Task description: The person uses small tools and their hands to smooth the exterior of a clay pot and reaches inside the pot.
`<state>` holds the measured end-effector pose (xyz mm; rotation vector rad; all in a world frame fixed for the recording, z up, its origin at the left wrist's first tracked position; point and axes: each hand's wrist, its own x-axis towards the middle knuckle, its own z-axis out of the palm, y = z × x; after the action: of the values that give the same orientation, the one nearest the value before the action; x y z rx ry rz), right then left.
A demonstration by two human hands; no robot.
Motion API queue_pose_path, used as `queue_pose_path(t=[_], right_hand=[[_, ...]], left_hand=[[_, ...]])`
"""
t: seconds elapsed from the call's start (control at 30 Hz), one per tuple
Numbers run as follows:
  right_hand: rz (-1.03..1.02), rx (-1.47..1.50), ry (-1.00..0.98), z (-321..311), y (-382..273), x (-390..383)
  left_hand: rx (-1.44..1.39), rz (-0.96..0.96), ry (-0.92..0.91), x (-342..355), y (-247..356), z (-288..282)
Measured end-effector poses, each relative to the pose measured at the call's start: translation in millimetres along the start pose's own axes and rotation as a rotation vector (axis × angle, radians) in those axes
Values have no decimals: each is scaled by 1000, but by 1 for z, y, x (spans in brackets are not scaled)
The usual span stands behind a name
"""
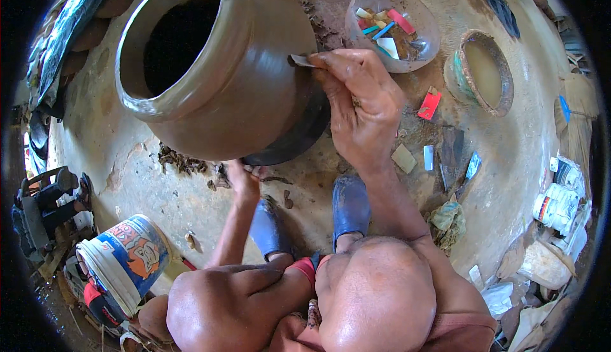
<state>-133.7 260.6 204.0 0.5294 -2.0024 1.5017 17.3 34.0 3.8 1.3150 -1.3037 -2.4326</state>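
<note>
The right hand (359, 107) pinches a scraper (300, 61) on the pot (216, 72) at 3 o'clock, smoothing it, while the left hand (242, 177) grips the base at 6 o'clock, so next it needs a slow turn.

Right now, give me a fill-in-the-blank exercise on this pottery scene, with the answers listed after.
1. The right hand presses a small scraper against the side of the large clay ____.
2. The left hand reaches under the pot's ____.
3. The clear bowl holds small coloured ____.
4. Both feet wear ____ shoes.

Missing words: pot; base; tools; blue
</note>
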Motion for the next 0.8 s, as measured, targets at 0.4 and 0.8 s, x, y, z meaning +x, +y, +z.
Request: queue_pose_path(t=[0.4,0.8], right_hand=[[87,45,21,3,-10,-26],[138,71,35,-6,-9,-45]], left_hand=[[120,126,-121,56,63,-35],[117,-155,-112,-5,14,-1]])
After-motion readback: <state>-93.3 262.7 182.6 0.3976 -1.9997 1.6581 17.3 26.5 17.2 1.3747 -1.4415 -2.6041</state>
